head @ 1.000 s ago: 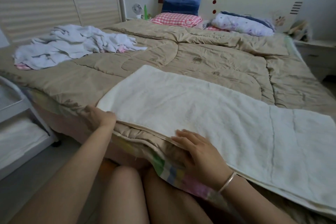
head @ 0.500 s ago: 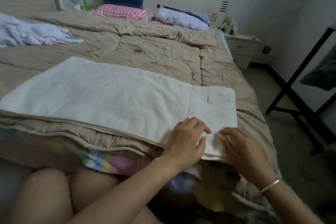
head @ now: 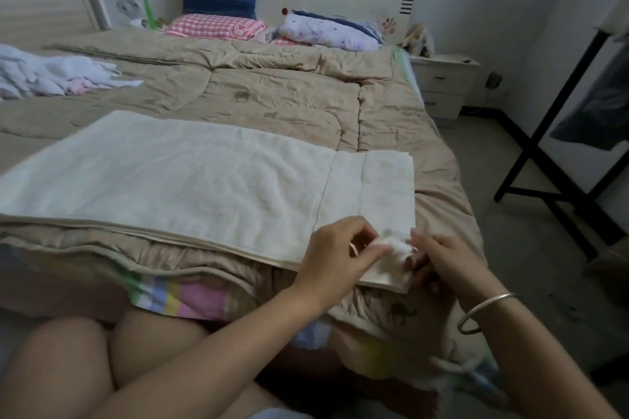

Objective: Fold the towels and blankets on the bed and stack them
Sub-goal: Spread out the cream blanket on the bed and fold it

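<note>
A long cream towel (head: 190, 180), folded lengthwise, lies across the tan quilt (head: 279, 95) along the bed's near edge. Both hands meet at its near right corner. My left hand (head: 337, 255) pinches the corner's cloth from the left. My right hand (head: 442, 262), with a silver bangle on its wrist, pinches the same bunched corner from the right, lifting it a little off the quilt. A rumpled heap of white cloths (head: 51, 75) with a pink bit lies at the bed's far left.
Pillows (head: 218, 25) sit at the headboard, a white nightstand (head: 442, 78) stands at the right of the bed. A black metal frame (head: 551, 133) stands on the floor to the right. My bare knees are below the bed edge.
My view swung right along the towel. Both hands went from its left and middle edge to its right end, where they now pinch and lift the near corner.
</note>
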The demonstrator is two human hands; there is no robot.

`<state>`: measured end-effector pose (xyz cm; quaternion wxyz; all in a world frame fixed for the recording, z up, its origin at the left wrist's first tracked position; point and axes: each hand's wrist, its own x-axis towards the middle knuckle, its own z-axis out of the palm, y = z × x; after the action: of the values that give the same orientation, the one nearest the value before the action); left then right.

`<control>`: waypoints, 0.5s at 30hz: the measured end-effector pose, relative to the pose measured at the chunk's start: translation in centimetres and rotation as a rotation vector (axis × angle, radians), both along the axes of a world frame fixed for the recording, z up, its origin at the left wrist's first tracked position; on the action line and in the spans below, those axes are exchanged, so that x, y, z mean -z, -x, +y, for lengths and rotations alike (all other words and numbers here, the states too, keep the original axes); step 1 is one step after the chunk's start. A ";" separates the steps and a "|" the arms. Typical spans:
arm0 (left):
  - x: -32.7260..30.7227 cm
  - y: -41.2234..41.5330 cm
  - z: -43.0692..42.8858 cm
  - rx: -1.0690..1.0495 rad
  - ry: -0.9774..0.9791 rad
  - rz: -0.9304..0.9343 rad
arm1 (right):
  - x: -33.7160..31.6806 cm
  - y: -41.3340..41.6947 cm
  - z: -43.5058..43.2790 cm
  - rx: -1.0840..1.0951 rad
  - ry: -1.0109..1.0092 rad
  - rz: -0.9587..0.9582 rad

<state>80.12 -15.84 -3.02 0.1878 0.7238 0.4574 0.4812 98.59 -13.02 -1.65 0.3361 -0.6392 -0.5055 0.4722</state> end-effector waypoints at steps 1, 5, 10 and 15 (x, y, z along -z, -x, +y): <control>-0.2 -0.4 0.0 -0.045 -0.051 -0.055 | -0.2 -0.1 0.1 0.031 -0.005 0.029; 1.9 -1.1 0.1 -0.051 -0.069 0.298 | -1.0 -0.4 0.3 0.115 0.069 0.144; 3.4 -1.1 -0.2 0.018 -0.101 0.602 | 0.5 -1.2 0.6 0.061 0.002 -0.110; 3.1 -2.7 -0.1 -0.095 -0.111 0.745 | 0.8 -1.5 4.6 0.094 -0.177 -0.325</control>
<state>82.87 -15.92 -6.08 -0.0535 0.8364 0.5005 0.2171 100.09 -8.46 -2.49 0.3267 -0.6979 -0.5622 0.3003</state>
